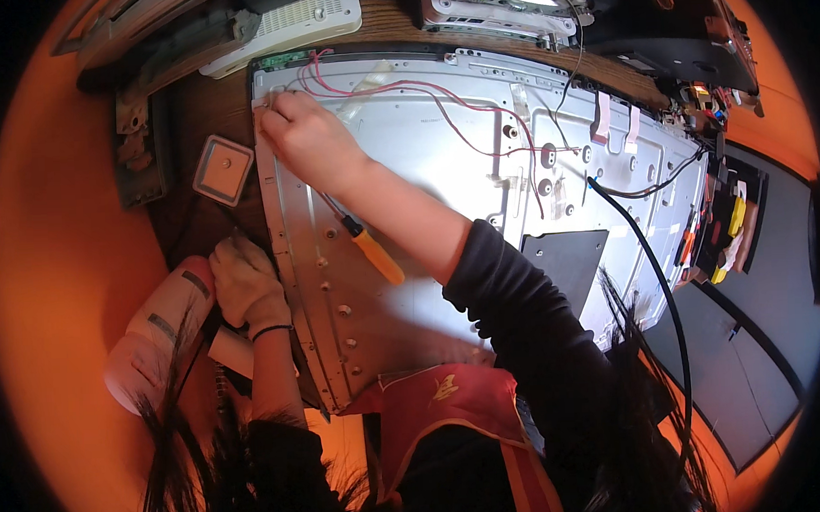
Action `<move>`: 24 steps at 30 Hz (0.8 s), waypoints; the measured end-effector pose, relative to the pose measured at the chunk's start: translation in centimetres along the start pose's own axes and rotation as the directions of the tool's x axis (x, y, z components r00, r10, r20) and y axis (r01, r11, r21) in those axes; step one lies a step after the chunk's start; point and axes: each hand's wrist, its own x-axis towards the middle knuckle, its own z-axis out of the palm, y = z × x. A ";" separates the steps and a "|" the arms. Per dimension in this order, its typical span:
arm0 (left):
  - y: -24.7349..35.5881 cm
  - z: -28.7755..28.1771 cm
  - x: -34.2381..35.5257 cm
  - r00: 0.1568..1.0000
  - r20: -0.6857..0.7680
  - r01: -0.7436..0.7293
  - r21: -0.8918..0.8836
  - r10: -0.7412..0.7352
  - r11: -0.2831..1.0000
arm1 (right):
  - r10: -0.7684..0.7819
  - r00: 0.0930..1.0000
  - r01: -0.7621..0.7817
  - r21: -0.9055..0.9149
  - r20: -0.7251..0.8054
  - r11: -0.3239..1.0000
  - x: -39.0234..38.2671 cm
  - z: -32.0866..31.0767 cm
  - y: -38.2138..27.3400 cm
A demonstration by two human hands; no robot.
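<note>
Apparently, the metal panel [462, 182] lies flat so that its corner is easy for the right hand [311, 142]; these fingers bend there, but what they grip cannot be told. Below them is an orange-handled screwdriver [379, 257], perhaps for being near. The left hand [246, 287] has curled fingers beside the panel, their hold unclear; above them sits a small square tray [218, 182].

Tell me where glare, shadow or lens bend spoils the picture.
Head view: white glare washes out the middle of the panel; head view: the panel's near-left part and the left hand sit in dimmer, reddish light; head view: straight edges bow, and the picture's rim falls to black.
</note>
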 end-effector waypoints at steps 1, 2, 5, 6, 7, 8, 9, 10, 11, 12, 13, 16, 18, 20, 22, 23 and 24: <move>0.0 0.1 0.0 1.000 -0.003 0.000 0.001 0.000 1.000 | 0.023 1.000 -0.023 0.012 -0.001 1.000 0.1 0.1 -0.1; 0.0 0.1 0.0 1.000 -0.007 0.002 0.003 -0.002 1.000 | 0.045 0.999 -0.045 0.027 -0.002 0.999 0.1 0.2 -0.2; 0.1 0.0 0.0 0.999 0.025 0.044 0.067 -0.046 0.997 | 0.077 0.992 -0.070 0.069 -0.103 0.995 0.3 0.6 -0.4; 0.2 -0.1 -0.1 0.997 0.042 0.062 0.097 -0.067 0.993 | 0.087 0.990 -0.079 0.074 -0.111 0.994 0.3 0.6 -0.5; 0.2 -0.1 -0.1 0.997 0.035 0.067 0.091 -0.070 0.994 | 0.096 0.988 -0.087 0.078 -0.119 0.993 0.3 0.6 -0.6; 0.3 -0.2 -0.1 0.997 0.029 0.071 0.084 -0.074 0.994 | 0.106 0.986 -0.097 0.081 -0.126 0.992 0.1 0.6 -0.6; 0.4 -0.2 0.0 0.997 0.019 0.071 0.072 -0.072 0.995 | 0.112 0.990 -0.106 0.075 -0.081 0.991 0.0 0.6 -0.6; 0.5 -0.3 0.0 0.997 0.020 0.069 0.076 -0.071 0.995 | 0.119 0.992 -0.116 0.067 -0.035 0.991 -0.1 0.5 -0.6; 0.5 -0.3 0.0 0.998 0.016 0.064 0.076 -0.065 0.995 | 0.125 0.992 -0.126 0.058 0.010 0.990 -0.1 0.5 -0.5; 0.5 -0.4 0.1 0.998 0.013 0.060 0.076 -0.061 0.995 | 0.119 0.993 -0.119 0.069 0.007 0.990 -0.1 0.5 -0.5; 0.6 -0.4 0.1 0.998 0.018 0.060 0.077 -0.062 0.995 | 0.111 0.994 -0.111 0.081 0.005 0.991 -0.1 0.4 -0.4; 0.6 -0.4 0.2 0.998 0.015 0.065 0.079 -0.067 0.995 | 0.123 0.992 -0.118 0.134 -0.028 0.984 0.5 0.5 -0.2; 0.7 -0.4 0.1 0.998 -0.013 0.062 0.074 -0.061 0.995 | 0.139 0.990 -0.134 0.139 -0.028 0.981 0.8 0.4 -0.2; 0.8 -0.4 0.0 0.997 -0.008 0.072 0.100 -0.072 0.992 | 0.136 0.990 -0.132 0.112 -0.030 0.985 0.8 0.3 -0.3; 0.9 -0.4 0.1 0.997 -0.009 0.072 0.108 -0.071 0.992 | 0.107 0.993 -0.102 0.086 -0.045 0.991 0.8 0.1 -0.5; 0.8 -0.4 0.1 0.998 -0.013 0.069 0.105 -0.068 0.992 | 0.115 0.993 -0.112 0.084 -0.023 0.990 0.7 0.0 -0.5; 0.8 -0.3 0.2 0.996 -0.004 0.091 0.107 -0.091 0.990 | 0.122 0.993 -0.121 0.087 0.000 0.989 0.6 -0.1 -0.6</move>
